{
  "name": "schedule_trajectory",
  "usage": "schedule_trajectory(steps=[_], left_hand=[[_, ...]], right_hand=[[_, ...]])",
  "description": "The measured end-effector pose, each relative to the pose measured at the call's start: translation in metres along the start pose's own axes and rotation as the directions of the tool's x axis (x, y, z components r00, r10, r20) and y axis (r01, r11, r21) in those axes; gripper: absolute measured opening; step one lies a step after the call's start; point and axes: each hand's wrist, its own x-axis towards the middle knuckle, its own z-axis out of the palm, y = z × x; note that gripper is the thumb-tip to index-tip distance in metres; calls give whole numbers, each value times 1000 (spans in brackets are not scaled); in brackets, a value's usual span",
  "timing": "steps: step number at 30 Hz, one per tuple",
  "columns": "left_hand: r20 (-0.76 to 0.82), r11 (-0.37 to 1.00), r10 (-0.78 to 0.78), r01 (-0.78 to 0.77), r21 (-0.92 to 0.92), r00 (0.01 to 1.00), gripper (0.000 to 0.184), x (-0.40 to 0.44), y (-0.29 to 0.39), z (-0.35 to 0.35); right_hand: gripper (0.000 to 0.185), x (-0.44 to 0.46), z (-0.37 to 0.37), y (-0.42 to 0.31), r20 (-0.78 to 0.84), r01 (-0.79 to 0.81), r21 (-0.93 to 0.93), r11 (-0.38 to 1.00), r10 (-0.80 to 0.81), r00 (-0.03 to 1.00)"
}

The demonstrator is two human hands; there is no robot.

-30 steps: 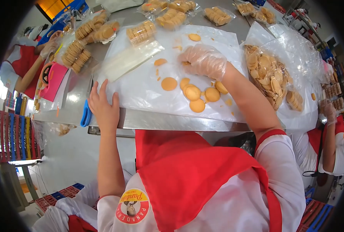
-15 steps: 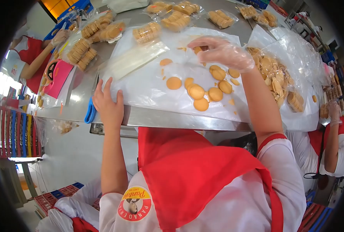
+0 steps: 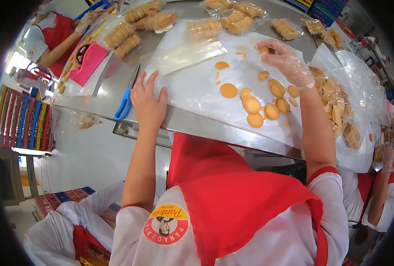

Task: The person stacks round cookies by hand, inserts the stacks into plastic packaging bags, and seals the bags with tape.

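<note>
My right hand (image 3: 290, 64), in a clear plastic glove, is closed around a few round cookies (image 3: 264, 51) above the white plastic sheet (image 3: 192, 91). My bare left hand (image 3: 149, 99) lies at the table's front edge with its fingers apart, holding nothing. Close beside it is a blue loop handle (image 3: 123, 105), with a dark blade pointing away from me. Loose cookies (image 3: 252, 105) and broken bits lie on the sheet between my hands. A stack of flat clear bags (image 3: 192, 57) rests beyond my left hand.
Bagged cookies (image 3: 204, 27) line the far side of the metal table (image 3: 183, 119). To the right lies a large clear bag of cookies (image 3: 332, 95). A pink tape dispenser (image 3: 89, 64) stands on the left. Co-workers (image 3: 57, 40) are at the left and right.
The whole view has shifted and tilted, so the table appears further right. My right hand still holds cookies, and my left hand stays by the blue handle.
</note>
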Motion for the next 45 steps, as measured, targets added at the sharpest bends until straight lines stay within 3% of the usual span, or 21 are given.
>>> schedule_trajectory(steps=[4, 6, 8, 12, 15, 18, 21, 24, 27, 30, 33, 35, 36, 38, 39, 40, 43, 44, 45], left_hand=[[-24, 998, -6, 4, -66, 1000, 45, 1, -3, 3], [-23, 998, -2, 1, -63, 1000, 46, -1, -6, 7], [10, 999, -10, 10, -44, 1000, 47, -4, -4, 4], [-14, 997, -61, 60, -47, 998, 46, -2, -3, -2], [6, 994, -98, 98, -54, 995, 46, -3, 0, -6], [19, 993, -93, 94, -66, 995, 45, -2, 0, -8], [43, 992, -105, 108, -70, 994, 46, -2, -1, -7], [49, 993, -101, 103, -50, 994, 46, -1, 0, -7], [50, 991, -115, 118, -58, 992, 48, 0, -1, -5], [32, 995, -93, 93, -18, 995, 49, 0, 1, -6], [-20, 1000, -6, 6, 14, 1000, 49, -6, -9, 3], [18, 997, 2, -3, 79, 1000, 47, -3, -2, -3], [48, 998, -13, 10, 59, 999, 46, -2, -2, -2], [38, 999, 3, -5, 46, 999, 46, -2, -4, 4], [38, 1000, 10, -11, 9, 999, 46, -3, -1, 3], [28, 1000, 4, -4, -10, 1000, 45, -2, 2, 4], [25, 999, 1, 0, -52, 1000, 44, 3, 12, 12], [26, 997, -12, 14, -72, 1000, 44, 6, 16, 16], [18, 995, -26, 27, -94, 999, 43, 3, 6, 1]], right_hand=[[28, -6, 19, -27, 112, 204, -515, 832, -170, 979], [25, -22, 36, -21, 358, 474, -429, 769, -337, 871], [25, -33, 63, -41, 574, 532, -603, 594, -140, 807], [28, -25, 89, -52, 527, 614, -485, 622, -352, 774], [29, -37, 82, -54, 548, 556, -505, 661, -252, 797], [18, -35, 86, -51, 535, 507, -599, 619, -161, 829], [22, -33, 89, -65, 513, 446, -661, 603, -70, 855], [16, -30, 99, -49, 472, 415, -747, 519, -24, 881], [12, -36, 92, -54, 463, 460, -660, 594, -160, 872], [12, -36, 98, -57, 418, 362, -751, 552, -27, 908], [13, -39, 103, -27, 353, 496, -640, 587, -349, 868], [14, -32, 99, -22, 413, 510, -589, 627, -309, 857], [18, -31, 82, -39, 463, 461, -584, 668, -192, 865], [22, -35, 36, -60, 370, 330, -373, 867, -187, 910], [24, -38, 11, -54, 325, 161, -74, 984, -128, 937], [26, -36, -10, -45, 294, 5, 253, 967, -82, 952], [30, -32, -53, -1, 234, -21, 422, 907, -87, 968], [31, -33, -57, -2, 262, -18, -13, 1000, 20, 965], [32, -39, -44, -23, 246, 2, -450, 893, 122, 962]])
